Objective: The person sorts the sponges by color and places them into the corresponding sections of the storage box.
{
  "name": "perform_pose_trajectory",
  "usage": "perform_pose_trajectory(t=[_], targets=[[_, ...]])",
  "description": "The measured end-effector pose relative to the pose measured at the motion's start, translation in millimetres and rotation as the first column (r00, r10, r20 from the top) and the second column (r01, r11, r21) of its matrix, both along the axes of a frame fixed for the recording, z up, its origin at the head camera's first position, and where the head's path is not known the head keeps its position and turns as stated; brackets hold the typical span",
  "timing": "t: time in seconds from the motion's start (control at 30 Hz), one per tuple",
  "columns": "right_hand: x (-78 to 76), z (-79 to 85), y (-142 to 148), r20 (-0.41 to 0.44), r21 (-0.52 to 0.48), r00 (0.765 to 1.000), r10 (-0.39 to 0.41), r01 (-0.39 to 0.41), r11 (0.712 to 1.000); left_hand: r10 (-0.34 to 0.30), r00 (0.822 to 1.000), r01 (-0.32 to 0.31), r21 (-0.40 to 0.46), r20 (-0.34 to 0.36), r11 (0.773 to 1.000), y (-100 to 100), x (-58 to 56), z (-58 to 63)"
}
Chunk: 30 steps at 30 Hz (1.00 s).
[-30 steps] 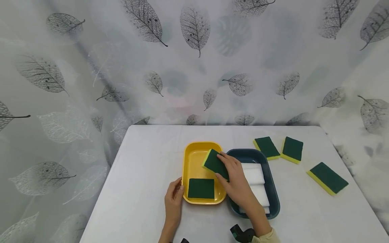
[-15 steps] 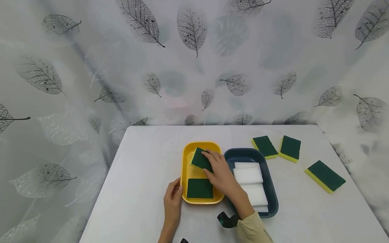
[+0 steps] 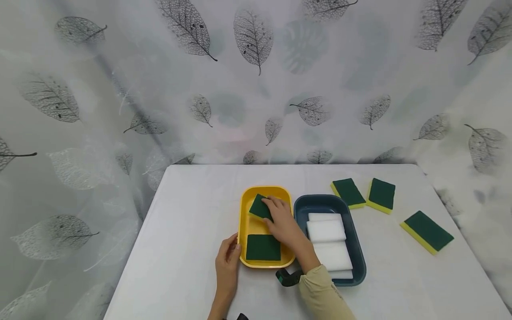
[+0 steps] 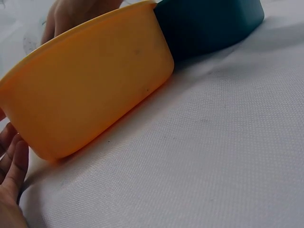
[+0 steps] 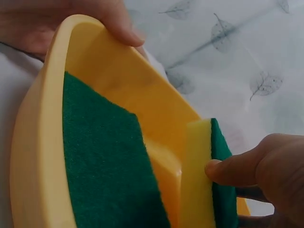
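My right hand pinches a scouring sponge with a dark green top and yellow foam, inside the far half of the yellow tray. The right wrist view shows the thumb on the foam of this sponge, which is tilted on edge there. A second scouring sponge lies green side up in the tray's near end. At the tray's left side, my left hand holds the rim, its thumb over the edge. In the left wrist view only part of that hand shows, its fingers against the tray wall.
A dark blue tray with several white sponge blocks stands right beside the yellow one. Three more green-and-yellow sponges lie farther right: one behind the blue tray, one next to it, one nearer the table's right edge.
My right hand has carried the sponge leftward from over the yellow tray's right edge and down into its far half. My left hand stays at the rim.
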State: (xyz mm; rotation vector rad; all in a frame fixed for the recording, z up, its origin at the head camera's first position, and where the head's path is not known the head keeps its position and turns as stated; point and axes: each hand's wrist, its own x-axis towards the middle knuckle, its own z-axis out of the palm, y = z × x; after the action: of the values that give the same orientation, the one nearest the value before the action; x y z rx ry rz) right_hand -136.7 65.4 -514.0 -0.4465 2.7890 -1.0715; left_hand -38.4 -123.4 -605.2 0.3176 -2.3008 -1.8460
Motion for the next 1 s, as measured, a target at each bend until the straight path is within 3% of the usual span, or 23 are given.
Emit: perform_pose_trajectory(t=[0.33,1.0], targets=[[-1.1,-9.0,-8.6,0.076,0.029,0.997,0.027,-0.029,0.999,0.002,1.0,-0.002,0.007,0.019,1.0,-2.3,-0.3,-1.9],[-3.6,-14.0,-10.9,0.075,0.067,0.995,0.07,-0.075,0.995,-0.001,1.0,0.001,0.025,0.001,1.0,0.2,-2.7,-0.1]])
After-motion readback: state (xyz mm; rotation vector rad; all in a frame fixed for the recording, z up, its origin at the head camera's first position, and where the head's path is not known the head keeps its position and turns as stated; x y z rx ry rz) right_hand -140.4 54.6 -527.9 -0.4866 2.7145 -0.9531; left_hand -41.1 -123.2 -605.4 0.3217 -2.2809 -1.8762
